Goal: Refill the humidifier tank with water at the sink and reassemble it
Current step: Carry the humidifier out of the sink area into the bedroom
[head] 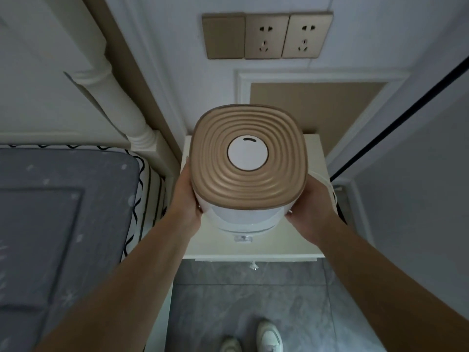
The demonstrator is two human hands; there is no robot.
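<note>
I have both hands on tank [247, 161], above nightstand [299, 245]. Left hand [186, 196] and right hand [309, 212] clasp opposite sides, fingers wrapped round walls: two-sided hold keeps it level. Base hidden under tank. No sink in view. Bed [63, 212] left of nightstand.

One head-worn view looks steeply down, close over the nightstand [253, 252]; floor [228, 301] below.
</note>
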